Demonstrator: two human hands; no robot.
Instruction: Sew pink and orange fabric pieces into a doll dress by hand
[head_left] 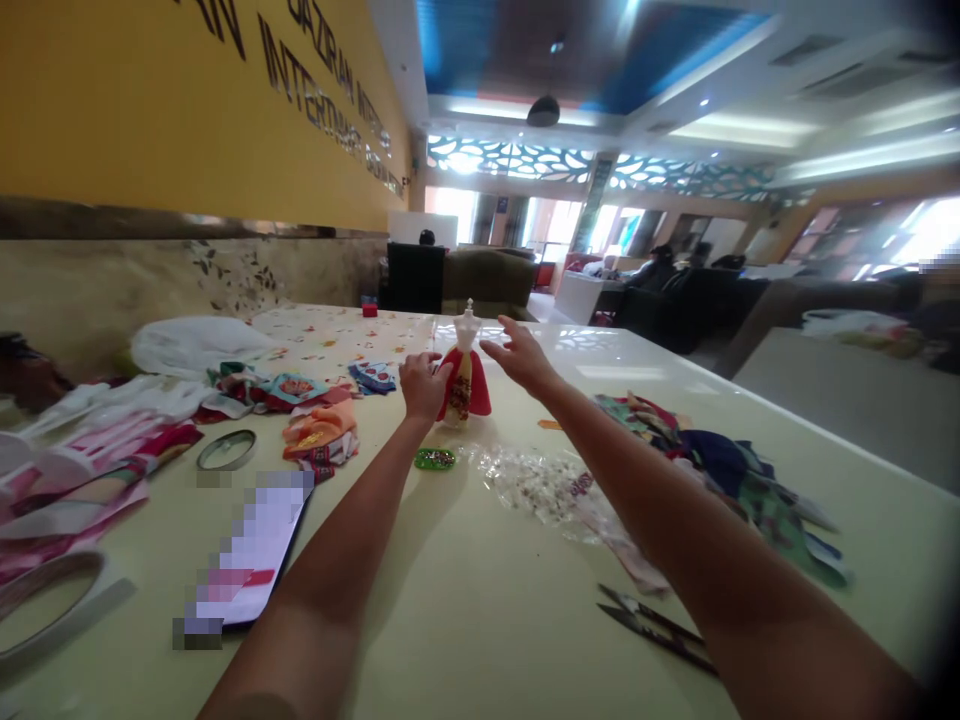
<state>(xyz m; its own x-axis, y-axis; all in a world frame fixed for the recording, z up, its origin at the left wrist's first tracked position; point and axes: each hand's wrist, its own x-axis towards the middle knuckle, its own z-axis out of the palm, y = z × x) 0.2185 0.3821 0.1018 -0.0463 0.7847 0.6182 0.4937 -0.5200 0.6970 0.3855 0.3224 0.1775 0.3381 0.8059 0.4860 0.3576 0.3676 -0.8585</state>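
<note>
A small white mannequin figure (466, 340) in a red dress (475, 392) stands on the pale table (465, 600). My left hand (422, 385) is curled against the dress on its left side, pinching the fabric. My right hand (519, 357) hovers just right of the figure's upper body with fingers spread and nothing in it. A small green item (435, 459) lies on the table in front of the figure.
Colourful fabric scraps (315, 425) and white plastic bags (191, 345) lie at left, with tape rolls (226, 450) and a phone (247, 555). A clear bag (540, 480), thread snips (652, 625) and more fabric (720, 465) lie at right. People sit on sofas (667, 290) far behind.
</note>
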